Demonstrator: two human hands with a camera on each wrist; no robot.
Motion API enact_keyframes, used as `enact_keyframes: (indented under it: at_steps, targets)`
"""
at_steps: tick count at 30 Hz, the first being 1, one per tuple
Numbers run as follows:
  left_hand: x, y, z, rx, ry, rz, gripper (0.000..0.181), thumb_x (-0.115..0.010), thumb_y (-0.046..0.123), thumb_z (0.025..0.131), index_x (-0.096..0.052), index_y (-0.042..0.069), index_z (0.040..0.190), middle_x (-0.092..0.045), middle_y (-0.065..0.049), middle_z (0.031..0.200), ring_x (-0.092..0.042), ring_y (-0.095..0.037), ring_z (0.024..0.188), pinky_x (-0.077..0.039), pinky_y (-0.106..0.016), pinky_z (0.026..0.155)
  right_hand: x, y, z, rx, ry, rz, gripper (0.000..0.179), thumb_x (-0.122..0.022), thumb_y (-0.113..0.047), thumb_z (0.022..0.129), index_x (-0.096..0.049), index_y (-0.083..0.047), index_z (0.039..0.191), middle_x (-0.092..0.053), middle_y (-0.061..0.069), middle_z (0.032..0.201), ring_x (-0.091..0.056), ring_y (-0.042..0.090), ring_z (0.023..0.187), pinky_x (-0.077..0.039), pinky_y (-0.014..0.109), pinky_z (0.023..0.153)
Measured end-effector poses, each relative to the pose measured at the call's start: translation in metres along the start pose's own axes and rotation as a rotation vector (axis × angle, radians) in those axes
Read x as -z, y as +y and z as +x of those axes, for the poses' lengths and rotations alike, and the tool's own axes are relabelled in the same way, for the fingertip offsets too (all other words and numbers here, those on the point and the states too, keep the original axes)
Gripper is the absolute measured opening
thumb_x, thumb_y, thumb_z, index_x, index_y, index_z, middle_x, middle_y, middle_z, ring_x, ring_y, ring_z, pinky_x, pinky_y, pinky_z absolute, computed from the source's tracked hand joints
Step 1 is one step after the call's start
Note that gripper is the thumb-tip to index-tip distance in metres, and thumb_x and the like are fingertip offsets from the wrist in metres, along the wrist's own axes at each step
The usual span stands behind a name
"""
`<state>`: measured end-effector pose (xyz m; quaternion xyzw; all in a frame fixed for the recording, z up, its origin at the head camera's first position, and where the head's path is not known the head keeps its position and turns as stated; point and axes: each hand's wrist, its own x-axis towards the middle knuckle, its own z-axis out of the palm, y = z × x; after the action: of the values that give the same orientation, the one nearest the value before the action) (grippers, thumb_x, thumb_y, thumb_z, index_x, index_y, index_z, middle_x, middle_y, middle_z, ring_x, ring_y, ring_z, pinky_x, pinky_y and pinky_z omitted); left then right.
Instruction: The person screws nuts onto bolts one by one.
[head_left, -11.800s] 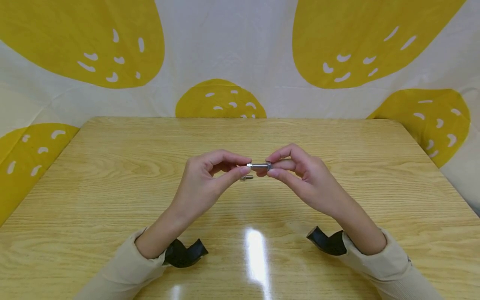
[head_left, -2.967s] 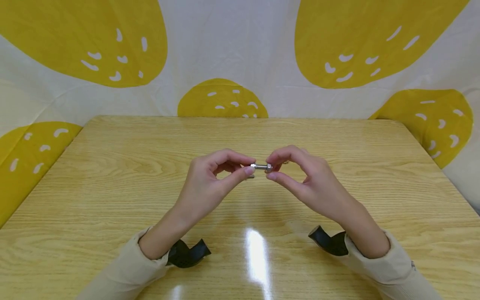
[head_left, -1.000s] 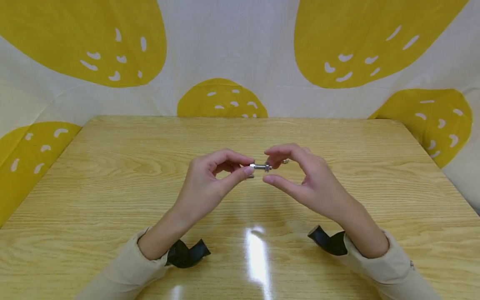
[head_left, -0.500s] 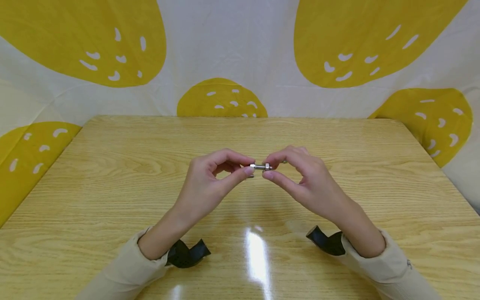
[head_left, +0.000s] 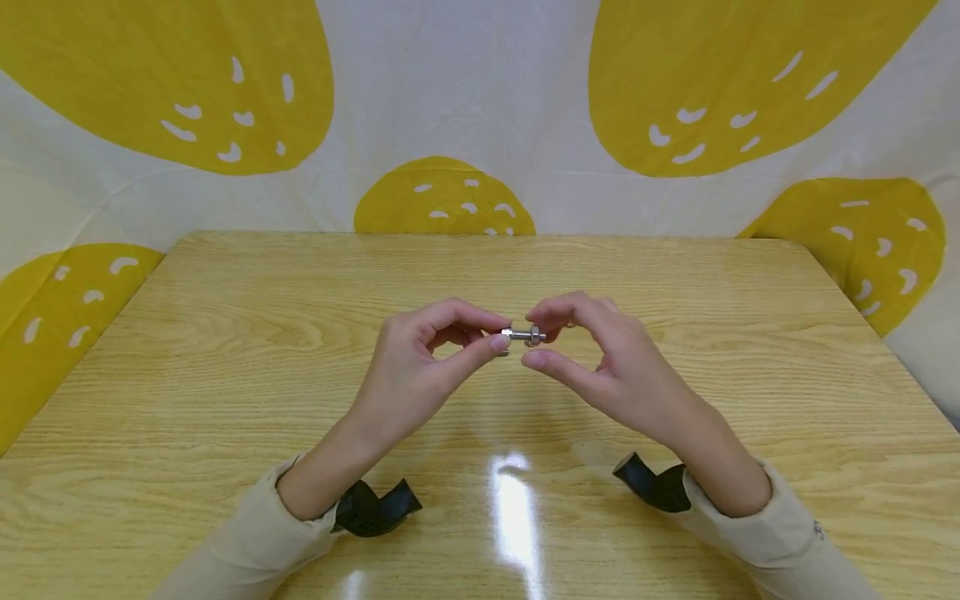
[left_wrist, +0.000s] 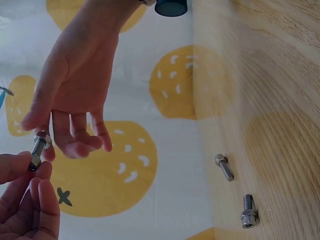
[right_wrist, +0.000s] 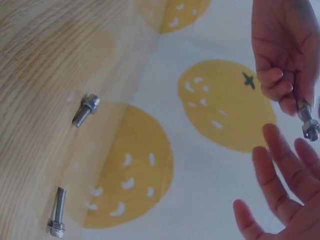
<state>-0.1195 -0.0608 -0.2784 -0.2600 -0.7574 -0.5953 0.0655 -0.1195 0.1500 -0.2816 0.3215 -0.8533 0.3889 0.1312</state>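
Observation:
Held level in the air is a silver bolt (head_left: 519, 335), its head pinched between the thumb and index finger of my left hand (head_left: 420, 358). A hex nut (head_left: 534, 336) sits on the shank close to its right end, with a short piece of thread sticking out past it. My right hand (head_left: 615, 358) is around the nut with thumb and index finger spread apart, the thumb below it. In the right wrist view the nut (right_wrist: 311, 130) hangs just above the loosely spread fingers (right_wrist: 272, 185) of that hand.
Two more bolts lie on the wooden table (head_left: 300, 275), each with a nut up by its head: one bolt (left_wrist: 224, 166) and another bolt (left_wrist: 248, 212). The hands mostly cover them in the head view. A patterned cloth (head_left: 457, 83) hangs behind the table.
Over several seconds the nut has shifted slightly left along the bolt, with more thread showing. My right fingers pinched the nut half a second ago and have let go. The left hand stays put.

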Motion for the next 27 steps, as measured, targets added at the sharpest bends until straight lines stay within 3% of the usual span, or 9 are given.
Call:
enact_keyframes:
  at_steps: [4,10,20,23,27]
  targets:
    - [0.0005,-0.0003,-0.0001,0.001,-0.001,0.005,0.012,-0.069,0.009,0.083,-0.07,0.005,0.095,-0.07,-0.005,0.087,-0.064,-0.012,0.073,-0.046,-0.024,0.058,-0.0001,-0.0001,0.0007,0.096,0.038,0.008,0.034,-0.073,-0.005,0.078,-0.059,-0.007,0.109,-0.064,-0.002,0.1,-0.056,0.011,0.094,-0.044,0.028,0.082]
    - [0.0007,-0.0004,-0.0002,0.003,-0.002,0.004,0.012,-0.069,0.009,0.084,-0.07,0.005,0.095,-0.07,-0.005,0.087,-0.064,-0.01,0.074,-0.047,-0.024,0.058,-0.0014,0.0009,0.0019,0.181,0.074,0.008,0.023,-0.07,-0.007,0.082,-0.062,-0.006,0.103,-0.065,0.0,0.099,-0.055,0.015,0.094,-0.044,0.022,0.08]
    - [0.0004,0.0011,-0.0005,-0.003,0.0,-0.009,0.013,-0.07,0.008,0.082,-0.07,0.006,0.095,-0.07,-0.004,0.087,-0.064,-0.011,0.073,-0.046,-0.024,0.057,-0.0037,0.0025,0.0017,0.138,0.064,-0.006,0.008,-0.061,-0.014,0.09,-0.065,-0.009,0.095,-0.065,-0.004,0.089,-0.054,0.012,0.091,-0.043,0.027,0.078]
    - [-0.0001,0.0011,-0.0005,-0.004,0.001,-0.01,0.012,-0.07,0.009,0.083,-0.07,0.006,0.095,-0.07,-0.003,0.087,-0.064,-0.011,0.073,-0.046,-0.025,0.057,-0.0045,0.0027,0.0017,0.114,0.053,-0.007,0.013,-0.055,-0.016,0.094,-0.066,-0.011,0.091,-0.065,-0.005,0.085,-0.053,0.011,0.088,-0.041,0.029,0.078]
    - [-0.0008,0.0006,-0.0004,-0.004,0.001,-0.006,0.012,-0.069,0.009,0.083,-0.07,0.006,0.095,-0.071,-0.003,0.087,-0.064,-0.01,0.073,-0.046,-0.024,0.057,-0.003,0.0015,0.0001,0.049,0.028,-0.008,0.015,-0.056,-0.02,0.094,-0.065,-0.011,0.102,-0.066,-0.004,0.093,-0.053,0.012,0.091,-0.041,0.032,0.077]
